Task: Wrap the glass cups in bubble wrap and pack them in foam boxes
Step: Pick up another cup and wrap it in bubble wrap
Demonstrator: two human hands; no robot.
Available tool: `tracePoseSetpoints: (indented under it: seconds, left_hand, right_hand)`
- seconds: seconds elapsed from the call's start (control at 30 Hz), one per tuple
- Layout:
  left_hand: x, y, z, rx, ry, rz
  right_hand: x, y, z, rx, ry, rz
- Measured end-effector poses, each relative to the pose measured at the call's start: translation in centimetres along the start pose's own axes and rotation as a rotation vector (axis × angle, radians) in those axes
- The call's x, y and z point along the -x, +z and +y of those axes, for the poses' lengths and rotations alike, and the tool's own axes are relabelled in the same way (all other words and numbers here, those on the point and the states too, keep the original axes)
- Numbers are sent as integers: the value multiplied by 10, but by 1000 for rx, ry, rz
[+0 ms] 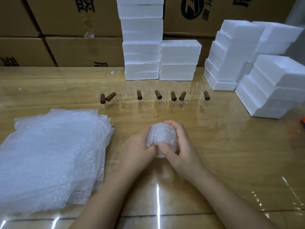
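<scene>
A bundle of bubble wrap point(162, 137) sits between both hands at the table's middle; whatever it wraps is hidden. My left hand point(137, 150) grips its left side, and my right hand point(179, 147) curls over its right side and top, thumb pressing the front. A stack of bubble wrap sheets point(49, 156) lies to the left. Several clear glass cups point(186, 93) with brown wooden handles point(139, 95) stand in a row farther back. White foam boxes are stacked behind them point(142, 47) and at the right point(270, 90).
Brown cardboard cartons point(66, 30) form a wall behind the glossy wooden table point(231, 154). A small orange and blue object point(303, 123) shows at the right edge. Another foam stack point(179, 60) stands beside the tall one.
</scene>
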State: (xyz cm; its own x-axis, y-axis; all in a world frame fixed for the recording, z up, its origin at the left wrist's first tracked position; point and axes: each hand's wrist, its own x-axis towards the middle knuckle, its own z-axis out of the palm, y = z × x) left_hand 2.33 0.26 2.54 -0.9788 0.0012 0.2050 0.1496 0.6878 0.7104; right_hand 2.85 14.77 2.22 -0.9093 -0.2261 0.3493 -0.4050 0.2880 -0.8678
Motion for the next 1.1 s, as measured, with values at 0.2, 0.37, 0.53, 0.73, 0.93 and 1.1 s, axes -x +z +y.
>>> tracePoseSetpoints:
  seconds: [0.2,0.37,0.53,0.73,0.93,1.1]
  left_hand:
    - [1,4,2,-117,43,39]
    - [9,13,14,-302,129,119]
    - [11,2,16,-76,213,-131]
    - [1,-31,2,415,126,-437]
    - [-2,-28,-5,402,77,-374]
    - [-3,-26,-6,376,71,-412]
  right_hand:
    - [-3,2,1,-16,78,72]
    - [-1,0,-1,-23,103,220]
    - [-6,-10,2,-74,197,313]
    - [-16,-16,8,-226,348,296]
    - [-13,-12,8,-227,360,207]
    - [-11,-10,7,-113,297,223]
